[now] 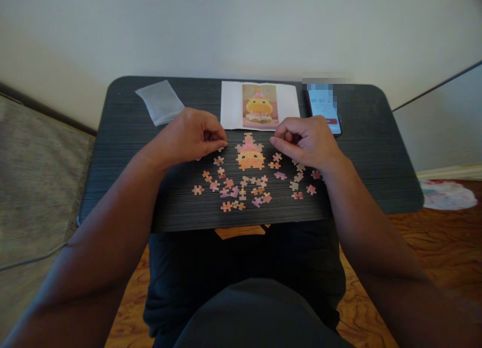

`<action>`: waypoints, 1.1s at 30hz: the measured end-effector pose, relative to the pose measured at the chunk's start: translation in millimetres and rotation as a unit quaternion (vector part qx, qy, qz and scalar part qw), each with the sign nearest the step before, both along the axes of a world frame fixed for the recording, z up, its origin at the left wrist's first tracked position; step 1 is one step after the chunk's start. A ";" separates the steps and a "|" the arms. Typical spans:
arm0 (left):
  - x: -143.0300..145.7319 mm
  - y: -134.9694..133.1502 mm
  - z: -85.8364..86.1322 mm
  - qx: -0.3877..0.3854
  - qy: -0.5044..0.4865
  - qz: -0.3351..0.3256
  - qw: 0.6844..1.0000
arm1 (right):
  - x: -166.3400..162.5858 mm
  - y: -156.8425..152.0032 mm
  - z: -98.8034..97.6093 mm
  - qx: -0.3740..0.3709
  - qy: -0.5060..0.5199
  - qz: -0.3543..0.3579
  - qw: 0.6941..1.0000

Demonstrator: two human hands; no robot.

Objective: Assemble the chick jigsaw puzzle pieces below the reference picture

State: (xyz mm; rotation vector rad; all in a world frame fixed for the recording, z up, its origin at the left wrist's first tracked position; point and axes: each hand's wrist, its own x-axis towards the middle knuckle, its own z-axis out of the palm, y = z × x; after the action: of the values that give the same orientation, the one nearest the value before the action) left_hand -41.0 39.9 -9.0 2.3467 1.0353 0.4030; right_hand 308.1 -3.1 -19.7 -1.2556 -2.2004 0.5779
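Dark table (376, 152) against a pale wall, wood floor; bag (160, 102), print (259, 106) and phone (324, 109) along the far edge. Left hand (190, 137) curled, fingertips pinched just left of the joined pieces (250, 154); loose pieces (233, 187) scattered nearer. Right hand (309, 143) curled closed beside them, contents unclear.

**A:** Built section, status?

**B:** Assembled puzzle cluster (250, 156): yellow-orange body with a pink pointed top. It's flat and face up, mid-table (376, 152).

**A:** Rest of the set?

**B:** Loose puzzle pieces (241, 190): small, in pink, orange and yellow, all lying flat. They're scattered in a band in front of the cluster and on both sides, toward the near table edge. Most lie apart, a few touch.

**A:** Any in hand?

**B:** One piece sits at the left hand (190, 137) fingertips; gripped or just touched, can't tell. Several lie right against the right hand (307, 142), partly hidden by it.
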 end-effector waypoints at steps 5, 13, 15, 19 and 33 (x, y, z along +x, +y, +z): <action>-9.7 5.1 2.5 -0.085 0.021 0.017 0.996 | 1.8 1.4 -1.9 0.016 -0.009 -0.024 1.000; -11.8 5.9 -0.3 -0.078 0.013 0.020 0.997 | 6.8 1.6 -3.4 0.087 0.040 -0.101 0.990; -12.5 6.6 -0.3 -0.060 0.009 0.008 0.998 | 9.6 2.0 -4.8 0.102 0.061 -0.125 0.985; -13.6 6.5 1.5 -0.063 0.002 -0.010 0.998 | 12.5 3.2 -6.7 0.127 0.084 -0.153 0.976; -25.5 12.2 -0.1 -0.095 -0.012 0.029 0.995 | 10.3 5.1 -7.7 0.137 0.096 -0.184 0.969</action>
State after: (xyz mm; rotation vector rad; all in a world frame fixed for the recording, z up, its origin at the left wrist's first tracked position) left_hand -66.5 52.1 -9.1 2.1437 1.0823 0.3374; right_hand 318.5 2.0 -27.5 -1.3509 -1.7575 0.2266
